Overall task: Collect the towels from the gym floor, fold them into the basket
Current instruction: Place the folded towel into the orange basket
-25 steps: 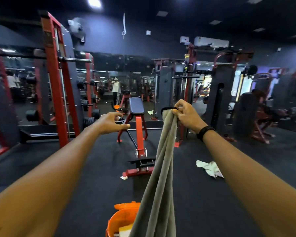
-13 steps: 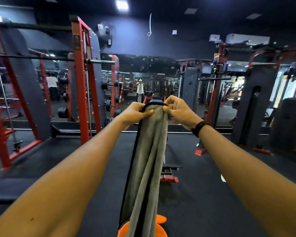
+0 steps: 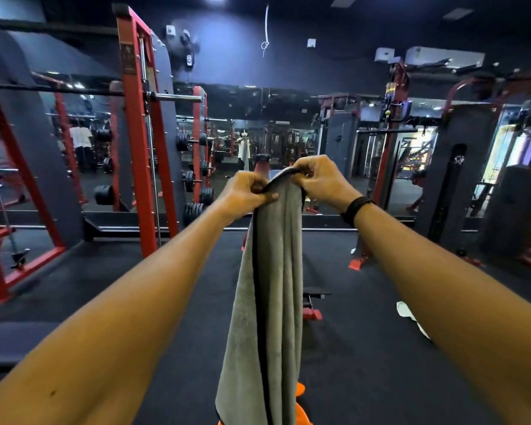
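Both hands, left (image 3: 246, 194) and right (image 3: 322, 180), arms outstretched, pinch the grey towel's (image 3: 267, 302) top edge (hanging lengthwise).

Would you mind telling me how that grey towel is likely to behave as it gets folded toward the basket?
Probably floppy: the grey towel hangs in long limp folds from where the left hand and right hand pinch its top edge. It looks fairly thick and plush, so likely grippy rather than slippery. Its length may swing or bunch near the orange basket below.
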The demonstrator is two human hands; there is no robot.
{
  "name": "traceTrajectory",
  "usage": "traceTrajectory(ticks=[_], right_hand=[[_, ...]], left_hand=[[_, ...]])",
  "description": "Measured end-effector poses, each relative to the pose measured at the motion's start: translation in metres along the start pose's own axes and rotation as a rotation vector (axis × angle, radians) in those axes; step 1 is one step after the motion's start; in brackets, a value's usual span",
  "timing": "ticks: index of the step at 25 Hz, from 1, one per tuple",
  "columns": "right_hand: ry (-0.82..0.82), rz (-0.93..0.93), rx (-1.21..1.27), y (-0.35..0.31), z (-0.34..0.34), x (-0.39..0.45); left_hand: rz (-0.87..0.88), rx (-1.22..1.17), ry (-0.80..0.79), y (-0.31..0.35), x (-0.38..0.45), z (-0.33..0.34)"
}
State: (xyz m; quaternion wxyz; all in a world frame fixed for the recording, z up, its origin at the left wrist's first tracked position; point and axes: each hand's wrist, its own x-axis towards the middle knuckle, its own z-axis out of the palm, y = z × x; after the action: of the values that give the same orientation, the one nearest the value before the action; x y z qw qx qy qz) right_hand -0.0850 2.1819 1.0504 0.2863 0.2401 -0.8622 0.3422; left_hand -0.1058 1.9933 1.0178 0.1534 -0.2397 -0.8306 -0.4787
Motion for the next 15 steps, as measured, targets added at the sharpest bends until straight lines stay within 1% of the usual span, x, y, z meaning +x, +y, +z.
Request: traceTrajectory(ticks=[2,5,7,9,10,11,12,15], right_hand=[[0.134,0.038,0.024,0.000,-0.001,0.007],[0.386,0.092,0.102,0.003,-0.017,0.013],[0.583,0.164,0.197,0.006,-0.036,0.016],[0.790,0.242,0.303,0.008,-0.054,0.016],[0.854,0.261,0.326,0.009,-0.061,0.015],[0.863,0.264,0.310,0.012,-0.065,0.014],[0.820,0.265,0.234,0.014,-0.067,0.011],[0.552,0.269,-0.042,0.023,-0.055,0.004]], left_hand=[[-0.023,0.166,-0.066,-0.020,-0.002,0.003],[-0.181,0.363,-0.163,-0.048,-0.011,0.004],[-0.284,0.439,-0.180,-0.064,-0.017,-0.002],[-0.340,0.514,-0.164,-0.075,-0.020,-0.008],[-0.362,0.531,-0.154,-0.077,-0.021,-0.009],[-0.382,0.507,-0.142,-0.076,-0.021,-0.009],[-0.395,0.444,-0.130,-0.073,-0.018,-0.008],[-0.416,0.162,-0.125,-0.046,-0.010,-0.006]])
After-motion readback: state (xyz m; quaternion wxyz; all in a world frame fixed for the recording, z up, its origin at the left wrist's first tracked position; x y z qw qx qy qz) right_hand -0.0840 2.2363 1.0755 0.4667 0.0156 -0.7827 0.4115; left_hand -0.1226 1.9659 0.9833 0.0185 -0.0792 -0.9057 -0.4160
